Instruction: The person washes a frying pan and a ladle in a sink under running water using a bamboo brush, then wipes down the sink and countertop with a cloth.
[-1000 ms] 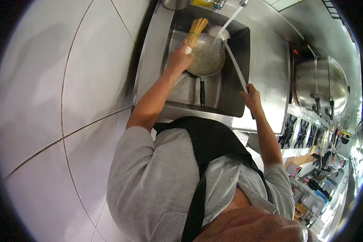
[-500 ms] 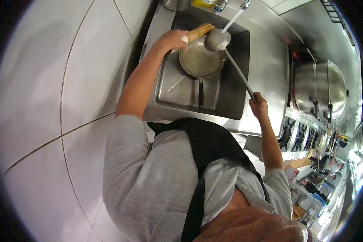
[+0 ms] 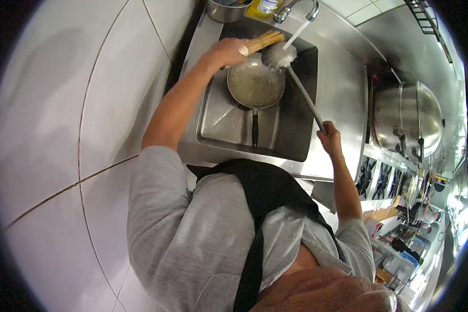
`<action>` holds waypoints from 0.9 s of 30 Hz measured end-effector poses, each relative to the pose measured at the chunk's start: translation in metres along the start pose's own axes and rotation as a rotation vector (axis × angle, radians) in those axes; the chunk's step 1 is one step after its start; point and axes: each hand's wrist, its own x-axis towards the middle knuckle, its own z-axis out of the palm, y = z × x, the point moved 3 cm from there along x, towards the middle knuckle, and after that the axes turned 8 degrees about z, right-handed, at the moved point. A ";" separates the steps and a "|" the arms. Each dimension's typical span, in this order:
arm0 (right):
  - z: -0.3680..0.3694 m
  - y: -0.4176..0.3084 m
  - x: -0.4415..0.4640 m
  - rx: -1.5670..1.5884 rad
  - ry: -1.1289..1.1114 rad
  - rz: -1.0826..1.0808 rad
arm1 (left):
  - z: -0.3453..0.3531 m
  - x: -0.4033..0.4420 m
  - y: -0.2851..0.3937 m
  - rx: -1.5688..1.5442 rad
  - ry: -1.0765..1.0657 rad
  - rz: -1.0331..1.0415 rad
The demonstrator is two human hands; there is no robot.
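Note:
My left hand (image 3: 228, 51) is wrapped round a bundle of thin wooden sticks (image 3: 264, 42), like a bamboo brush, whose tips reach the ladle bowl (image 3: 279, 55). The metal ladle's long handle (image 3: 306, 94) slants down to my right hand (image 3: 329, 139), closed round its end. Water (image 3: 298, 34) runs from the faucet (image 3: 314, 11) onto the ladle bowl. Below it, a round pan (image 3: 256, 83) with a black handle (image 3: 255, 129) lies in the metal sink (image 3: 221, 120), the handle pointing towards my body.
A metal pot (image 3: 226, 11) and a yellow container (image 3: 259, 8) stand behind the sink. At the right are a steel counter (image 3: 343, 93), a large lidded pot (image 3: 410, 115) and stove burners (image 3: 382, 179). A tiled wall (image 3: 114, 99) is at the left. Another person (image 3: 425, 214) is far off.
The ladle bowl has been raised from behind the pan into clearer view. My left hand has moved left and up, and the stick bundle has tilted from nearly upright towards the ladle.

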 end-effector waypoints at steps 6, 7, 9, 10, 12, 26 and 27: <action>0.022 -0.016 -0.009 0.383 -0.103 0.356 | 0.101 -0.035 0.002 -0.387 0.412 -0.040; 0.023 -0.019 -0.011 0.386 -0.092 0.368 | 0.102 -0.036 -0.005 -0.414 0.345 -0.081; 0.021 -0.015 -0.016 0.347 -0.053 0.340 | 0.100 -0.039 -0.019 -0.474 0.218 -0.163; 0.020 -0.009 -0.017 0.326 -0.046 0.309 | 0.103 -0.039 -0.023 -0.491 0.242 -0.151; 0.024 -0.005 -0.019 0.297 -0.029 0.268 | 0.109 -0.039 -0.014 -0.598 0.409 -0.132; 0.027 -0.005 -0.026 0.203 -0.011 0.232 | 0.141 -0.055 0.036 -0.806 0.446 -0.142; 0.029 -0.007 -0.029 0.199 -0.007 0.251 | 0.139 -0.054 0.030 -0.796 0.407 -0.171</action>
